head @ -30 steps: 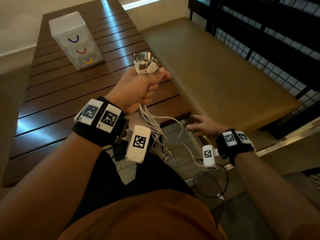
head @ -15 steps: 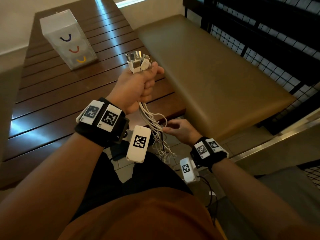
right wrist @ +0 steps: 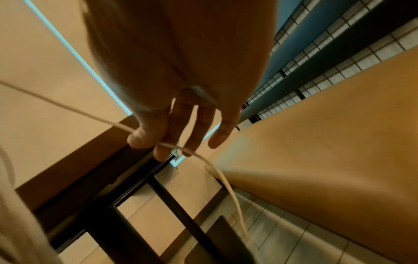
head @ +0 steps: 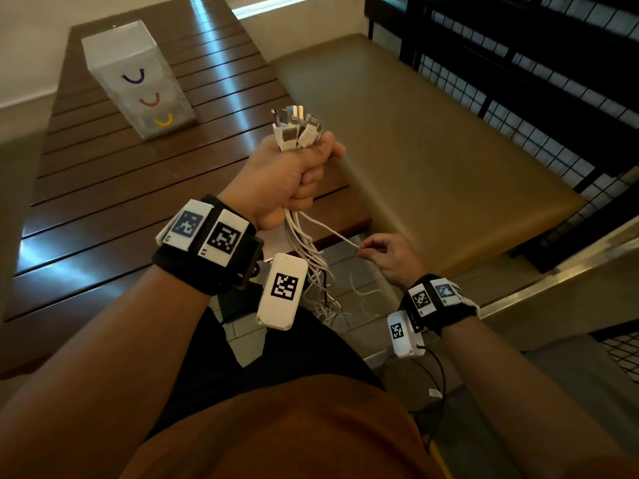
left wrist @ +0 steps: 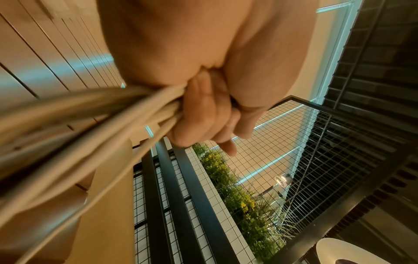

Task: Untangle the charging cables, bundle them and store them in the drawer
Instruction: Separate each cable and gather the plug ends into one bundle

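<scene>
Charging cables fill my left hand in the head view: the fist is wrapped tight round the white bundle, raised over the near edge of the slatted wooden table, with the plugs sticking up out of the top of the fist and the loose cords hanging below the wrist toward the tiled floor. My right hand sits lower, near the padded bench, and pinches a single cable that runs up into the fist. Far back on the table stands the translucent drawer unit, three drawers stacked with purple, red and yellow handles, all pushed in as far as I can see; I cannot make out anything inside them. From the left wrist I see the fingers curled hard round several cords, which sweep off to the lower left, with a wire mesh railing and green plants behind. From the right wrist, the thumb and forefinger nip the one thin cord, the other fingers held out loosely, and the cord's tail droops down toward the floor tiles.
</scene>
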A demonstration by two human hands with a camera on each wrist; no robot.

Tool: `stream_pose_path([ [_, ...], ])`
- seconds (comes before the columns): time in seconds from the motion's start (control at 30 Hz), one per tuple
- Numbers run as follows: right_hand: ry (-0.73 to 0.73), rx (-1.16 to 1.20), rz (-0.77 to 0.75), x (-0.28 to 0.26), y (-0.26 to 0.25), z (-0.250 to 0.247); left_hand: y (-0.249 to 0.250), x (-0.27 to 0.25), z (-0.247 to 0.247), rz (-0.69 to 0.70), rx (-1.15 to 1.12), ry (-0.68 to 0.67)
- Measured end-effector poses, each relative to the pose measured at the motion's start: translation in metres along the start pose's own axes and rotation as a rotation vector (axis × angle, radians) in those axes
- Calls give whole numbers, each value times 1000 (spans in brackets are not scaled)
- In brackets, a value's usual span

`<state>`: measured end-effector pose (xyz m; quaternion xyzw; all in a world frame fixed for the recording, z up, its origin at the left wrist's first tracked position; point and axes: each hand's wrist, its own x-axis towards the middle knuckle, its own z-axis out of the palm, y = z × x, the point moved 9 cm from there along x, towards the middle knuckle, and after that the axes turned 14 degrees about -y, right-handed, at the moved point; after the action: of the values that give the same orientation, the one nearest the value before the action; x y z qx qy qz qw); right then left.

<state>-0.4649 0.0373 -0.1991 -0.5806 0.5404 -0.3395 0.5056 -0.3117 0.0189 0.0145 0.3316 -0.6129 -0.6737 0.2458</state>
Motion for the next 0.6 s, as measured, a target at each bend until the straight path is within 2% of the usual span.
stream_pose_path([
  [0.1, 6, 14, -18, -6, 0, -8, 4, 4, 7, 9, 36, -15],
  [0.23, -215, -117, 53, -12, -1, 4, 9, 9, 10, 10, 75, -20],
  [0.3, -267, -66, 58, -19, -15, 10, 10, 12, 13, 17, 77, -26],
  [0.4, -309, 239, -126, -32, -69, 13, 11, 15, 23, 46, 73, -50],
  [0.43, -361, 256, -169, -34, -88, 18, 11, 16, 26, 56, 67, -53],
  [0.5, -440, 124, -215, -31, -117, 35, 14, 20, 32, 82, 39, -59],
  [0.57, -404, 7, -297, -24, -139, 50, 21, 24, 36, 124, 10, -75],
  [0.6, -371, 29, -339, -20, -146, 55, 25, 26, 37, 144, 5, -83],
])
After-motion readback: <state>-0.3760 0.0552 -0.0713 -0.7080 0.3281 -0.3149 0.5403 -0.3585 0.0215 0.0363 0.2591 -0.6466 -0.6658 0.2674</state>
